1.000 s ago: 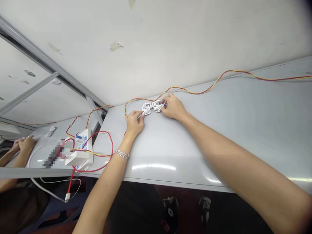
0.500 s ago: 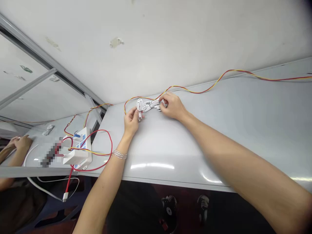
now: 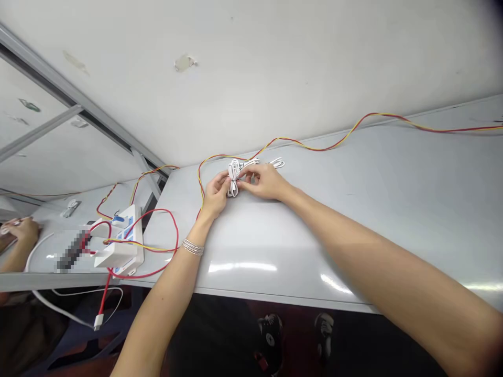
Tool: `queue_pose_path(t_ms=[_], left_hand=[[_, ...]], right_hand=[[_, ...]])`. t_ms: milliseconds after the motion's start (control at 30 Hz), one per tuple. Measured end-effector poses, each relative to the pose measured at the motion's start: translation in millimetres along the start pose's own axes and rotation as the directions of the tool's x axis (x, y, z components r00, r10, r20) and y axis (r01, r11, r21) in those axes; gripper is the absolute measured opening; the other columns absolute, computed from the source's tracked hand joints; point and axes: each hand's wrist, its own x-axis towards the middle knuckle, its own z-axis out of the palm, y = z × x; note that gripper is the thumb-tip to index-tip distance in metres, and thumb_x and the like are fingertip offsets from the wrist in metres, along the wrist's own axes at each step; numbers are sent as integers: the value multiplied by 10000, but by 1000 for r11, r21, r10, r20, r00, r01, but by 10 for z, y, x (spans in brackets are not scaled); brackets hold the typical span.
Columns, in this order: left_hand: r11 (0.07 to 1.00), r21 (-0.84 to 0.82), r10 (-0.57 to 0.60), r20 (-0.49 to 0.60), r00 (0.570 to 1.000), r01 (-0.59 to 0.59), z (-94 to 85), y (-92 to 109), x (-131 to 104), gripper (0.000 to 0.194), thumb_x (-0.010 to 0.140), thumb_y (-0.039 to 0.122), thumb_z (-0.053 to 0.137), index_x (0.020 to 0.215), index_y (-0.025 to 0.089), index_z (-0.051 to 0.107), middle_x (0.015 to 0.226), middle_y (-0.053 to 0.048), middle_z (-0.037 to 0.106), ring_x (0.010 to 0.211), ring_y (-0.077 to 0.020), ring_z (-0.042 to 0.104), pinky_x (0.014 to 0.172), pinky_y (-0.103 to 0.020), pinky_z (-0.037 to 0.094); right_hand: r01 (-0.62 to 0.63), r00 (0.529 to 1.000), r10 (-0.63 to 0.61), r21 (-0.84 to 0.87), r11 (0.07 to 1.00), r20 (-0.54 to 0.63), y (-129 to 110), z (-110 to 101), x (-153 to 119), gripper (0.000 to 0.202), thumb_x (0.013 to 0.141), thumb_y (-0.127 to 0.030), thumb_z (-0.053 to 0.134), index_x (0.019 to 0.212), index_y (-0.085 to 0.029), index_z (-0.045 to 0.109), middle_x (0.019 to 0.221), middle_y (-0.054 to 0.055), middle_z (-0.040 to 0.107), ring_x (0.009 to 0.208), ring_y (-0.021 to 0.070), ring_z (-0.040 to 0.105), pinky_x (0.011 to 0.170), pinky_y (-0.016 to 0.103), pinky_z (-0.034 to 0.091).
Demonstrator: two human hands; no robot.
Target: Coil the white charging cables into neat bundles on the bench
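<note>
A coiled white cable (image 3: 233, 183), tied at its middle, stands upright between the fingers of my left hand (image 3: 215, 195), which is closed on it. From the other side my right hand (image 3: 267, 181) pinches at the same coil with thumb and forefinger, near the dark tie. Partly behind my right hand lies another white cable bundle (image 3: 251, 163) on the grey tabletop (image 3: 251, 230). Just right of that rests a further white cable bundle (image 3: 277, 163), its left part covered by my hand.
A red and yellow wire (image 3: 338, 144) runs along the wall at the table's back. To the left, a white power strip (image 3: 135, 246) holds plugs, with a red cable (image 3: 176, 235) looping from it. Another person's hand (image 3: 26, 230) is at the far left, beyond the metal frame (image 3: 118, 133).
My right hand has moved left from the lying bundles to the coil in my left hand, uncovering the bundle on the right. The held coil has shifted slightly right.
</note>
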Motion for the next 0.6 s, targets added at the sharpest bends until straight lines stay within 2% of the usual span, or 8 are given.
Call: queue_pose_path(t_ms=[133, 233, 367, 500, 600], left_hand=[[1000, 23, 1, 20, 1000, -2, 13, -1, 1, 542, 797, 574, 777, 1148, 170, 691, 1087, -109, 776, 960, -224, 739, 820, -315, 587], [1000, 15, 11, 21, 1000, -11, 22, 2, 5, 546, 781, 567, 791, 1139, 166, 694, 1104, -111, 773, 988, -233, 734, 870, -339, 586], [1000, 18, -14, 43, 999, 13, 28, 6, 10, 555, 793, 580, 770, 1153, 164, 689, 1072, -111, 772, 975, -243, 734, 847, -351, 587], [999, 16, -31, 46, 998, 31, 35, 22, 2, 537, 786, 568, 782, 1133, 169, 688, 1042, -102, 772, 970, -244, 731, 848, -348, 578], [999, 21, -45, 44, 998, 44, 42, 46, -8, 525, 786, 550, 786, 1129, 166, 684, 1063, -107, 770, 979, -240, 725, 865, -347, 570]], right_hand=[[85, 996, -82, -58, 995, 43, -20, 4, -11, 121, 838, -225, 670, 919, -166, 738, 755, 20, 693, 642, 138, 564, 691, 276, 415], [102, 992, -96, -74, 992, 79, -68, 7, -18, 104, 852, -159, 605, 886, -165, 703, 792, 35, 703, 674, 150, 579, 696, 278, 414], [70, 993, -63, -73, 995, 96, -91, 13, -17, 82, 863, -163, 574, 875, -166, 655, 806, 49, 699, 689, 162, 578, 695, 288, 413], [-1, 995, 2, -14, 1000, 95, -53, 33, 4, 9, 803, -179, 605, 811, -179, 609, 740, 18, 663, 651, 150, 564, 651, 275, 408], [-23, 996, 20, 26, 999, 89, -40, 43, 18, 26, 777, -188, 616, 772, -184, 592, 718, 8, 646, 646, 145, 558, 642, 271, 408]])
